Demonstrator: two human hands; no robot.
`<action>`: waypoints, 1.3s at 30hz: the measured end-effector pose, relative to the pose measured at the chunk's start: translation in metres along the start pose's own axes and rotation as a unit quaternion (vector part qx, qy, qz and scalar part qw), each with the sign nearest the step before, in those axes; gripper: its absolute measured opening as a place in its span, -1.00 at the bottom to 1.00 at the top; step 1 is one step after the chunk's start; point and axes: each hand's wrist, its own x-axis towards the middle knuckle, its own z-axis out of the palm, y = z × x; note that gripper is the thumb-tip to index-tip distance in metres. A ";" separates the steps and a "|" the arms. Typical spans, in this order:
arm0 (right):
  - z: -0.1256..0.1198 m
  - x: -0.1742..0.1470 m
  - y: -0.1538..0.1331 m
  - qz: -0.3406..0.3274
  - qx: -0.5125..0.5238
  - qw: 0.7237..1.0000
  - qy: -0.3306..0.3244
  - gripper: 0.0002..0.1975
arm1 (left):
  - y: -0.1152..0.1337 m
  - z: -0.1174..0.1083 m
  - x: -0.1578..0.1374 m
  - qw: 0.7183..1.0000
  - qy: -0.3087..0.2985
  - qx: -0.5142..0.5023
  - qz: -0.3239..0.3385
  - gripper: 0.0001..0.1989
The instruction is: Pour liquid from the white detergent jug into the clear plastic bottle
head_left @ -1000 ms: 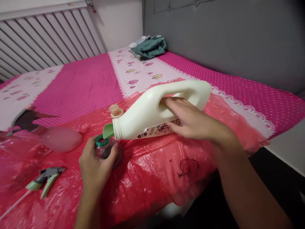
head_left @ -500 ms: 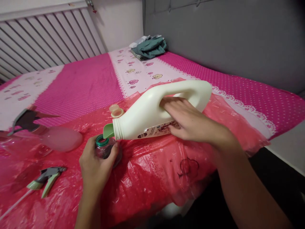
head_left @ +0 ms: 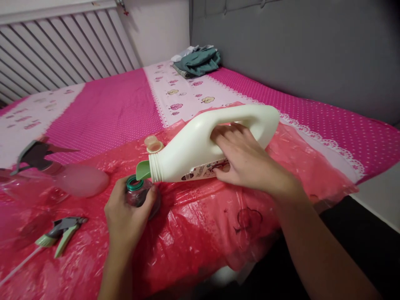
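My right hand (head_left: 246,160) is wrapped round the handle of a large cream-white jug (head_left: 193,146), which lies tilted on its side with its neck pointing left. From the jug's mouth juts a green pouring spout (head_left: 143,170). Just below the spout is the open green-threaded neck of a clear bottle (head_left: 136,196). My left hand (head_left: 126,208) grips this bottle, fingers and thumb on either side; much of its body is hidden. I cannot make out any liquid flowing. Behind the jug's neck lies a translucent cap (head_left: 153,143).
Red plastic sheeting (head_left: 193,233) covers the near part of the pink bed (head_left: 118,104). To the left lie a pink spray bottle (head_left: 81,180) and a loose green-and-grey spray trigger (head_left: 62,233) with its tube. Folded clothes (head_left: 200,60) sit at the back, by the grey headboard (head_left: 296,50).
Hardly anything differs. The view has shifted slightly, and my right thumb has slid a little leftward along the jug's label. The jug and bottle keep the same position relative to each other.
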 end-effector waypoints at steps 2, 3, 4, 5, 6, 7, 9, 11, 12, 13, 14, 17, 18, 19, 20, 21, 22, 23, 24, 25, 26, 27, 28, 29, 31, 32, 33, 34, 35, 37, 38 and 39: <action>0.001 0.000 -0.001 0.005 -0.002 1.000 0.005 -0.29 | 0.001 0.000 0.000 1.000 0.002 0.000 -0.001 -0.61; 0.002 0.000 -0.002 0.009 -0.002 1.000 0.006 -0.30 | 0.001 0.000 0.000 1.000 0.001 -0.001 -0.002 -0.62; 0.002 0.001 -0.003 0.013 0.000 1.000 0.009 -0.30 | 0.002 -0.001 0.000 1.000 -0.001 -0.002 -0.003 -0.62; 0.002 0.001 -0.003 0.018 0.002 1.000 0.012 -0.31 | 0.002 -0.001 0.000 1.000 -0.003 -0.003 -0.004 -0.62; 0.003 0.002 -0.004 0.023 0.006 1.000 0.016 -0.31 | 0.002 -0.001 0.000 1.000 -0.004 -0.005 -0.005 -0.62; 0.003 0.002 -0.004 0.026 0.009 0.999 0.021 -0.32 | 0.003 -0.001 0.000 1.000 -0.006 -0.007 -0.006 -0.62; 0.004 0.003 -0.005 0.031 0.014 0.999 0.029 -0.33 | 0.003 0.000 -0.001 1.000 -0.006 -0.011 -0.005 -0.63; 0.005 0.003 -0.006 0.033 0.016 0.999 0.035 -0.33 | 0.003 0.000 -0.001 1.000 -0.004 -0.010 -0.005 -0.64; 0.005 0.003 -0.006 0.034 0.016 0.999 0.037 -0.34 | 0.003 0.000 -0.001 1.000 -0.003 -0.009 -0.005 -0.64; 0.005 0.003 -0.006 0.035 0.017 0.999 0.039 -0.33 | 0.003 0.000 -0.001 1.000 -0.002 -0.008 -0.006 -0.64; 0.005 0.003 -0.007 0.036 0.017 0.998 0.039 -0.33 | 0.002 0.000 -0.001 1.000 -0.003 -0.007 -0.006 -0.64; 0.005 0.003 -0.007 0.037 0.016 0.999 0.035 -0.33 | 0.002 -0.001 -0.001 1.000 -0.004 -0.008 -0.003 -0.64; 0.005 0.003 -0.008 0.036 0.015 0.999 0.036 -0.33 | 0.002 -0.001 -0.001 1.000 -0.004 -0.008 -0.003 -0.64; 0.005 0.003 -0.008 0.036 0.016 0.998 0.039 -0.33 | 0.002 -0.001 0.000 1.000 -0.004 -0.008 -0.002 -0.63; 0.005 0.003 -0.008 0.036 0.017 0.998 0.042 -0.33 | 0.002 0.000 0.000 1.000 -0.004 -0.007 -0.002 -0.63; 0.005 0.003 -0.008 0.036 0.018 0.998 0.045 -0.33 | 0.003 0.000 0.000 1.000 -0.003 -0.007 -0.004 -0.63; 0.005 0.003 -0.008 0.036 0.019 0.998 0.045 -0.34 | 0.003 0.000 0.000 1.000 -0.003 -0.008 -0.005 -0.63; 0.005 0.003 -0.008 0.035 0.020 0.998 0.044 -0.35 | 0.003 0.000 0.000 1.000 -0.002 -0.009 -0.007 -0.63; 0.005 0.003 -0.007 0.034 0.021 0.998 0.042 -0.36 | 0.003 0.000 0.000 1.000 -0.001 -0.009 -0.007 -0.63; 0.005 0.003 -0.007 0.033 0.021 0.998 0.039 -0.37 | 0.003 0.000 0.000 1.000 -0.001 -0.009 -0.006 -0.63; 0.005 0.003 -0.007 0.030 0.022 0.999 0.035 -0.38 | 0.003 0.000 0.000 1.000 -0.001 -0.008 -0.005 -0.63; 0.004 0.003 -0.006 0.027 0.022 0.999 0.032 -0.38 | 0.003 0.000 0.000 1.000 -0.002 -0.007 -0.005 -0.64; 0.004 0.003 -0.006 0.025 0.022 0.999 0.030 -0.39 | 0.003 0.000 0.000 1.000 -0.003 -0.007 -0.005 -0.64; 0.004 0.003 -0.005 0.023 0.023 0.999 0.029 -0.39 | 0.003 0.000 0.000 1.000 -0.003 -0.007 -0.007 -0.64; 0.004 0.003 -0.005 0.021 0.023 0.999 0.026 -0.39 | 0.004 -0.001 0.000 1.000 -0.004 -0.007 -0.010 -0.63; 0.004 0.003 -0.004 0.022 0.023 0.999 0.026 -0.39 | 0.004 -0.001 0.000 1.000 -0.004 -0.007 -0.010 -0.63; 0.004 0.003 -0.004 0.022 0.023 0.999 0.026 -0.38 | 0.003 -0.001 0.000 1.000 -0.004 -0.008 -0.011 -0.63; 0.004 0.003 -0.004 0.021 0.022 0.999 0.025 -0.38 | 0.003 -0.001 0.000 1.000 -0.004 -0.008 -0.011 -0.62; 0.004 0.003 -0.004 0.020 0.020 0.999 0.024 -0.38 | 0.003 -0.001 0.000 1.000 -0.004 -0.008 -0.011 -0.62; 0.004 0.003 -0.003 0.016 0.016 1.000 0.021 -0.38 | 0.003 -0.001 0.000 1.000 -0.004 -0.010 -0.012 -0.62; 0.004 0.002 -0.002 0.013 0.014 1.000 0.020 -0.37 | 0.003 -0.001 0.000 1.000 -0.005 -0.011 -0.013 -0.61; 0.003 0.002 -0.002 0.010 0.012 1.000 0.019 -0.36 | 0.003 -0.001 0.000 1.000 -0.005 -0.012 -0.012 -0.61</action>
